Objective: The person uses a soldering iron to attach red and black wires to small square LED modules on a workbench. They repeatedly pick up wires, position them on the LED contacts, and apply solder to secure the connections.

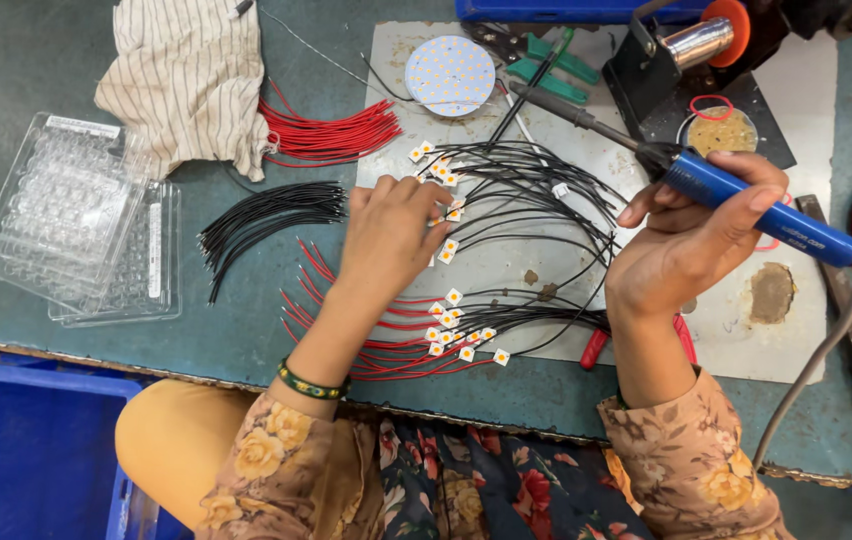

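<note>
At the teal workbench (246,330), our right hand (691,240) grips a blue-handled soldering iron (746,205), tip pointing far-left over the pale metal work plate (806,110); our left hand (386,235) rests fingers curled, pinching small white square LED chips (449,248) wired with thin black leads (536,200); loose red wires (331,135) lie far-left.

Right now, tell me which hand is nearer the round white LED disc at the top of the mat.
Left. The left hand rests on the small square chips just below the round LED disc. The right hand, holding the blue soldering iron, sits farther off to the disc's lower right.
</note>
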